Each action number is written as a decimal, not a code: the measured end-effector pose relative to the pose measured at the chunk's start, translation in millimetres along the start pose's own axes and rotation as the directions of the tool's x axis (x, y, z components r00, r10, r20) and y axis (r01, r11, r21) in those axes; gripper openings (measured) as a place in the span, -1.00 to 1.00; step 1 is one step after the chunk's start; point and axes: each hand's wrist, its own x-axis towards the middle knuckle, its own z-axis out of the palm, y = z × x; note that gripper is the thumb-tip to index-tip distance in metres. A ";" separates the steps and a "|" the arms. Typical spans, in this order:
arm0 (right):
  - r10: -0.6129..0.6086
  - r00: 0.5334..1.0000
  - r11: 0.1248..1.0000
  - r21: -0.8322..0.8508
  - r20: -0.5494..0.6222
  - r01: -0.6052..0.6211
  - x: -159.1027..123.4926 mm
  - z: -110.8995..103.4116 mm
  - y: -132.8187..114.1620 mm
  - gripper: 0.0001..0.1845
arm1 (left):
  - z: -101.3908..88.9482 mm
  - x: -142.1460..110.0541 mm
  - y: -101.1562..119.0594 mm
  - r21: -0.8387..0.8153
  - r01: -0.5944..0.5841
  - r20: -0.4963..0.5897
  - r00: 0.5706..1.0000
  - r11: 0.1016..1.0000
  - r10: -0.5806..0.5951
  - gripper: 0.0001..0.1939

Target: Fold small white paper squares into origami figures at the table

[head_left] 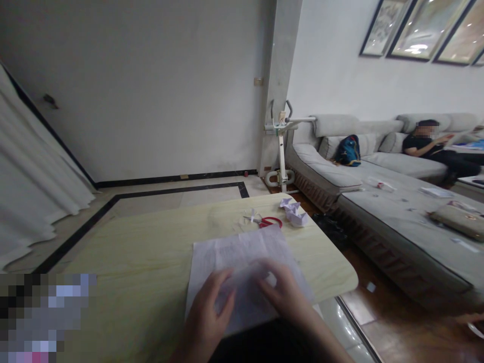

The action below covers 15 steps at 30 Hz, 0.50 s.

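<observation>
A large white sheet of paper (230, 250) with faint creases lies on the pale yellow table (143, 257). Over its near half is my left hand (209, 302), its thumb and forefinger apart with paper showing in the gap. Facing it, my right hand (278, 287) is smeared by motion, its fingers bent inward above the same sheet. A blurred whitish patch shows between the hands; I cannot make out whether it is a separate thing. Just beyond the sheet's far edge lie red-handled scissors (271, 222). Several small folded paper shapes (296, 216) sit to their right.
Paper scraps (245, 218) lie by the scissor blades. Right of the table stand a grey sofa (385, 212) with a backpack (348, 151) and a seated person (429, 143). An exercise machine (282, 151) is near the wall corner; a white curtain (34, 186) hangs at left.
</observation>
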 end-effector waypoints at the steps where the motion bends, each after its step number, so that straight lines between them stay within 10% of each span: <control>1: -0.005 1.000 1.000 0.000 -0.001 0.005 0.3 -0.6 -0.2 -0.70 | -0.2 0.6 -0.3 0.001 -0.004 0.009 1.000 1.000 0.004 -0.70; 15: 0.002 0.999 0.996 0.087 0.047 -0.006 -7.5 -0.7 -2.2 -0.61 | -4.9 -4.2 6.3 -0.018 -0.067 0.135 0.988 0.998 0.068 -0.64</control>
